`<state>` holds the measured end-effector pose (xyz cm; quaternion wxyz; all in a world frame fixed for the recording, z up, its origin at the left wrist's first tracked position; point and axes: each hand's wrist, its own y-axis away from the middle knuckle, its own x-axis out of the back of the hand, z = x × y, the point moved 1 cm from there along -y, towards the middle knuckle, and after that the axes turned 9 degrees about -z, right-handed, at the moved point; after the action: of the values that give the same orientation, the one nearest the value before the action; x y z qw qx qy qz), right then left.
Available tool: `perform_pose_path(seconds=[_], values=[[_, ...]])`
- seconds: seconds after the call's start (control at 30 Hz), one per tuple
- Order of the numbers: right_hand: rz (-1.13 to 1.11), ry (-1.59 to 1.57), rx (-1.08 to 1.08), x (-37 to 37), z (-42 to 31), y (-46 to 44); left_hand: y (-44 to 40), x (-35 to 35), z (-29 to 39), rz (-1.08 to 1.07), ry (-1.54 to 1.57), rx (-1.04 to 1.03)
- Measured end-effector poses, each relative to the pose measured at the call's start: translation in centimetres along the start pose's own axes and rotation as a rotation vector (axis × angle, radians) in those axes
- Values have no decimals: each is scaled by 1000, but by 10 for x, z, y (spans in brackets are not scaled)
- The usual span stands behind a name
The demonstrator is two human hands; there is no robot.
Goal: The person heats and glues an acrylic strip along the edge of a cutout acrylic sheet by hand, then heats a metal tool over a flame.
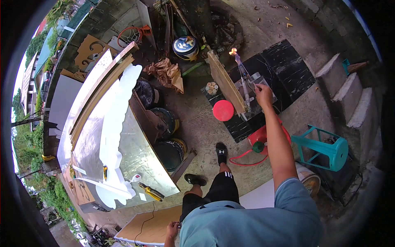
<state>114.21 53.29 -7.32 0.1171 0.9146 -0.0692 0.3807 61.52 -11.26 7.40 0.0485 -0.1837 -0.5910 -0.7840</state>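
My right hand (264, 96) is stretched forward with its fingers closed on a small, thin greyish piece that I cannot make out. It is beside a gas torch (247, 91), whose blue flame (238, 59) ends in an orange tip. The torch stands by a metal block or box (257, 79) on black marbled tiles (284, 61). An upright wooden board (225, 80) shields its left side. Low by my hip, my left hand (172, 230) has curled fingers; what they hold, if anything, is hidden.
A red gas tank (258, 139) with a red hose stands below my right arm. Nearby are a red round lid or seat (223, 110) and a teal stool (323, 149). The metal-topped table (142, 162) at left carries white cutouts and pliers (151, 192). Concrete steps (345, 88) rise at right.
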Motion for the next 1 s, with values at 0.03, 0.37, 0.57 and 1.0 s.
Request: perform_pose_path(seconds=[0.03,0.37,0.57,1.0], values=[[2,0,-1,1,-1,0,-2,1,-4,0,-21,-21],[-26,49,-26,7,-4,-4,-15,7,-24,-49,8,-6],[-28,33,-2,10,-2,-4,-10,7,-13,-46,24,31],[-38,31,-22,10,0,-5,-12,3,-19,-21,9,20]])
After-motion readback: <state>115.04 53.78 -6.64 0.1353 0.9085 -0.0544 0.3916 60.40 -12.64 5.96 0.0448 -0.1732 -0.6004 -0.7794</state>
